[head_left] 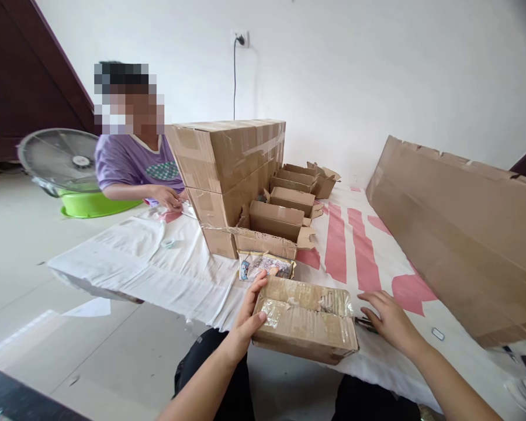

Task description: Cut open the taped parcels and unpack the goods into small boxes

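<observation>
A taped cardboard box (307, 327) lies closed in front of me at the table's near edge, its top covered in shiny, wrinkled clear tape. My left hand (253, 316) grips the box's left end, thumb on top and fingers around the far side. Just off the box's right end, my right hand (386, 318) hovers with its fingers apart and nothing in them. Under it lies a thin dark object (366, 323), mostly hidden, so its kind cannot be made out. Right behind the box is a clear plastic packet (267, 266) with printed edges.
Several open cardboard boxes (276, 219) line up beside a tall stack of taped cartons (228, 169). A large cardboard sheet (456, 234) stands on the right. Across the table sits a person in a purple shirt (127, 161), near a fan (65, 158) and a green basin (92, 203).
</observation>
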A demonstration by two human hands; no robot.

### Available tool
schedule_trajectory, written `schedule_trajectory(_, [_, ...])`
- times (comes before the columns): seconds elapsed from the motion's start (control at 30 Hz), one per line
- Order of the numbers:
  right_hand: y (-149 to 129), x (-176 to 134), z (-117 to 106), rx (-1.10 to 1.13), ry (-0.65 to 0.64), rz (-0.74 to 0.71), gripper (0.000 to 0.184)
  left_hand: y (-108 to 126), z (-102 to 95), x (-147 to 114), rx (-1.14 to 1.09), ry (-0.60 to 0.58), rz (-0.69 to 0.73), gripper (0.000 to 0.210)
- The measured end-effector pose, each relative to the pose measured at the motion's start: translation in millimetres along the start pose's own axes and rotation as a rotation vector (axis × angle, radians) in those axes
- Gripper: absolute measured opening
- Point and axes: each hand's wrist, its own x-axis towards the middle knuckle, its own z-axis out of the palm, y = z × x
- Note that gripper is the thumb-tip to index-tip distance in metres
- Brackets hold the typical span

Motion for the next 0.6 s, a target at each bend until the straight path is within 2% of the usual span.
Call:
schedule_trajectory(0.1, [-45.3,23.7,-14.6,0.200,0.059,0.020,0.021,0.2,-0.7,0.1,-0.005,-0.013,-0.002,0.054])
schedule_trajectory(0.2, [-93.0,41.9,-21.6,0.359,-0.021,-0.017,0.016,-0.4,-1.9,0.2,0.001,-0.019,-0.001,0.055])
schedule_trajectory(0.3, [-127.4,56.8,-19.8,0.389,-0.130,-0.065,0.014,0.4,-0.9,0.8,-0.002,-0.021,0.018,0.054])
schedule_trajectory(0.43, [-149.3,71.5,-9.7,0.364,-0.222,-0.074,0.024,4.0,2.5,1.5,-0.015,-0.027,0.037,0.051])
schedule_trajectory(0.6, [-156.6,78.8,1.3,0.352,-0.293,-0.052,0.028,3.5,1.0,-0.2,-0.003,-0.026,0.033,0.051])
